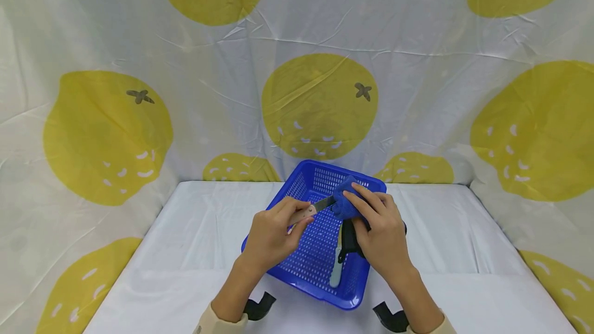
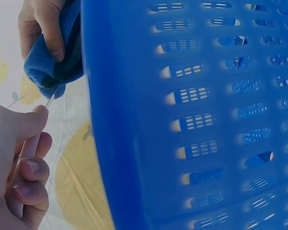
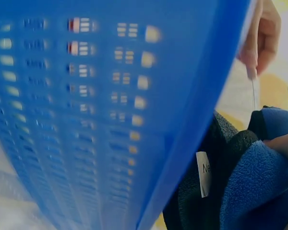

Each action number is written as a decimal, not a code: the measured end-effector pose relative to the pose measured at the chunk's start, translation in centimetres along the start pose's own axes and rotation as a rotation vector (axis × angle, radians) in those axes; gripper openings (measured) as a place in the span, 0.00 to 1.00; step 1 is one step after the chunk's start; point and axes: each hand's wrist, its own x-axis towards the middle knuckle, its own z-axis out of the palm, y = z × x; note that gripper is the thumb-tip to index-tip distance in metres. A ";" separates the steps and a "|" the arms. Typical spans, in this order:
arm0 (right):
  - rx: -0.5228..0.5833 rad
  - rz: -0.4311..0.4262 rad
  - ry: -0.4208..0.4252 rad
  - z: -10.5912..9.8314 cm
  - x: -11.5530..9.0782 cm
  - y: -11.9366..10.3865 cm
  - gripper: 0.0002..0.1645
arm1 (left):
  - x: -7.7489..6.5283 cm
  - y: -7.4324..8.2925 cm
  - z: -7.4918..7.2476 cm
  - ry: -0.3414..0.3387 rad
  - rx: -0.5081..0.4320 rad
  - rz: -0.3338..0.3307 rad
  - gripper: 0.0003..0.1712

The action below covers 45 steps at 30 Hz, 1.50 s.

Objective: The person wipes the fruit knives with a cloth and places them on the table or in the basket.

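A knife with a pale pinkish handle (image 1: 302,214) and a grey blade is gripped by its handle in my left hand (image 1: 274,231). The blade points right, its tip end hidden in a blue cloth (image 1: 343,206). My right hand (image 1: 384,228) holds that cloth folded about the blade. In the right wrist view the cloth (image 3: 259,177) shows a black side and a white label (image 3: 204,173). Both hands are over a blue plastic basket (image 1: 320,297). Inside it, below the cloth's dark hanging part, lies another knife with a pale green handle (image 1: 336,270).
The perforated basket stands tilted to the view on a white-covered table (image 1: 195,251). Behind it hangs a white curtain (image 1: 408,92) printed with yellow lemons. Black straps (image 1: 260,307) show near both wrists, by the light sleeves.
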 end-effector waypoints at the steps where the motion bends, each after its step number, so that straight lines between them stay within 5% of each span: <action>1: -0.001 0.002 0.008 -0.1 0.0 0.3 0.29 | 0.0 0.0 0.0 0.000 -0.001 -0.002 0.12; 13: -0.009 0.065 0.093 -1.3 0.2 1.9 0.29 | -0.2 -0.3 0.0 -0.004 -0.025 -0.055 0.14; 22: 0.055 -0.019 0.138 -0.8 0.2 0.1 0.34 | -0.4 -1.0 0.6 0.012 0.005 -0.049 0.16; 32: 0.119 -0.135 0.009 1.5 -0.8 -2.4 0.33 | -0.4 -0.8 0.9 0.016 0.012 -0.014 0.15; 45: 0.115 -0.134 -0.020 1.8 -0.8 -3.1 0.33 | 0.0 0.4 0.0 0.070 0.004 0.021 0.15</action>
